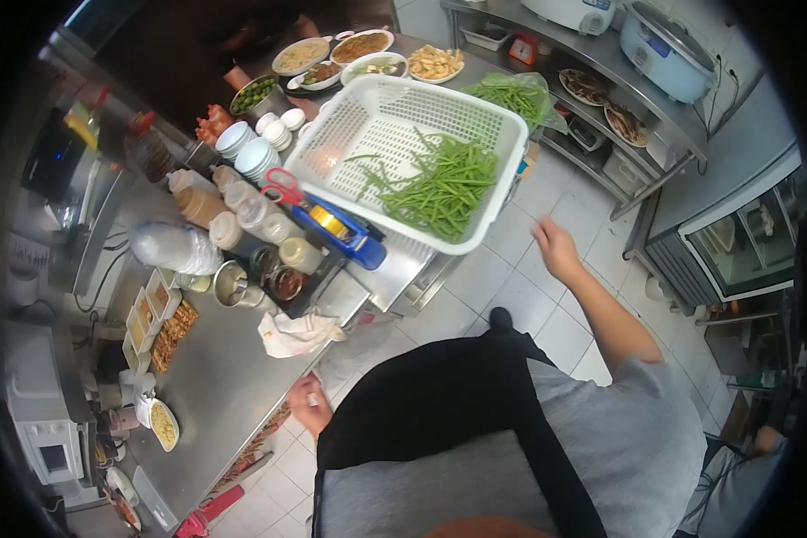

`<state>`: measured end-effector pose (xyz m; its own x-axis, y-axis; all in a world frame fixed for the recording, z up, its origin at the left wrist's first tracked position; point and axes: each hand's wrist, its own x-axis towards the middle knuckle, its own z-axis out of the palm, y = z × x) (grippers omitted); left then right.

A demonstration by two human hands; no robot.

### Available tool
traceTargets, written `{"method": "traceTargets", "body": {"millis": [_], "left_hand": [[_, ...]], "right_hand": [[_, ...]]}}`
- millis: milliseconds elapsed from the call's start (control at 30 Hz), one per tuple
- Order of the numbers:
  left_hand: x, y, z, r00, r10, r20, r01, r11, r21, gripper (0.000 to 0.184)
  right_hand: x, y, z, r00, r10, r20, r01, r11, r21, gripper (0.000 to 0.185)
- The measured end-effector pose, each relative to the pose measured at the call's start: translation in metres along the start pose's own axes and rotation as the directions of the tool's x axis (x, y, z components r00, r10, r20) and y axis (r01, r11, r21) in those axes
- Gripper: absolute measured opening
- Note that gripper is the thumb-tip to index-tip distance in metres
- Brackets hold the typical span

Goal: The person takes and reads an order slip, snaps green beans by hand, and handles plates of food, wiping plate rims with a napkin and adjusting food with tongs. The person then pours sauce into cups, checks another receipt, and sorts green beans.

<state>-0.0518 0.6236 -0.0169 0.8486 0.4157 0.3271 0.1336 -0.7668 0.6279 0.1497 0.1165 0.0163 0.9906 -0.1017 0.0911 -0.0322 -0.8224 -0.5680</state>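
My right hand [556, 248] hangs over the tiled floor, loosely bent, fingers slightly apart, with nothing in it. The nearest thing to it is a white plastic basket [327, 143], which holds a heap of green beans [444, 184] on its right side. On the left, my left hand [309, 405] hangs beside the edge of the steel counter [215, 403], fingers apart and holding nothing. A crumpled white cloth [298, 334] lies on the counter corner just above that hand. Red-handled scissors [282, 186] and a blue tape dispenser [359, 244] sit against the basket.
Sauce bottles [197, 199] and stacked white bowls [255, 157] crowd the counter. Plates of food [435, 65] stand behind the basket, and a bag of greens [511, 99] lies beside it. A glass-door fridge [744, 238] is at right. Another person's sleeve [740, 489] shows lower right.
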Motion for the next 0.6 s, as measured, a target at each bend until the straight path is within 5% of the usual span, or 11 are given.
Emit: {"method": "traceTargets", "body": {"millis": [33, 67, 100, 133, 167, 200, 267, 333, 467, 600], "left_hand": [[-0.012, 0.024, 0.026, 0.998, 0.008, 0.065, 0.0, 0.992, -0.124, 0.012], [-0.015, 0.063, 0.049, 0.991, 0.087, 0.104, -0.069, 0.984, -0.163, 0.009], [-0.011, 0.107, 0.069, 0.976, 0.166, 0.14, -0.136, 0.969, -0.204, 0.007], [-0.005, 0.141, 0.09, 0.947, 0.264, 0.181, -0.175, 0.9, -0.399, 0.006], [-0.001, 0.187, 0.119, 0.967, 0.25, 0.052, -0.23, 0.942, -0.243, 0.002], [0.015, 0.227, 0.14, 0.954, 0.298, 0.033, -0.279, 0.923, -0.265, 0.003], [0.036, 0.298, 0.171, 0.937, 0.33, 0.116, -0.288, 0.917, -0.277, 0.009], [0.061, 0.366, 0.213, 0.861, 0.502, 0.085, -0.461, 0.84, -0.286, 0.019], [0.11, 0.478, 0.291, 0.706, 0.7, 0.11, -0.664, 0.707, -0.243, 0.026], [0.182, 0.555, 0.385, 0.689, 0.662, 0.296, -0.583, 0.748, -0.317, 0.023]], "right_hand": [[-0.028, 0.084, 0.005, 0.998, 0.002, 0.061, 0.013, 0.97, -0.242, 0.019], [-0.062, 0.15, -0.009, 0.91, 0.246, 0.334, -0.092, 0.905, -0.416, 0.028], [-0.094, 0.221, -0.01, 0.723, 0.436, 0.536, -0.071, 0.818, -0.57, 0.036], [-0.13, 0.273, -0.017, 0.603, 0.56, 0.568, -0.068, 0.746, -0.663, 0.042], [-0.162, 0.321, -0.023, 0.468, 0.657, 0.591, -0.042, 0.685, -0.728, 0.044], [-0.178, 0.345, -0.036, 0.217, 0.695, 0.686, 0.168, 0.666, -0.727, 0.052], [-0.19, 0.357, -0.054, 0.117, 0.668, 0.735, 0.308, 0.679, -0.666, 0.054], [-0.175, 0.385, -0.063, 0.196, 0.574, 0.795, 0.209, 0.767, -0.606, 0.054], [-0.091, 0.459, -0.094, 0.486, 0.547, 0.682, -0.253, 0.835, -0.489, 0.053], [0.011, 0.495, -0.129, 0.673, 0.52, 0.527, -0.494, 0.845, -0.203, 0.052]]}}
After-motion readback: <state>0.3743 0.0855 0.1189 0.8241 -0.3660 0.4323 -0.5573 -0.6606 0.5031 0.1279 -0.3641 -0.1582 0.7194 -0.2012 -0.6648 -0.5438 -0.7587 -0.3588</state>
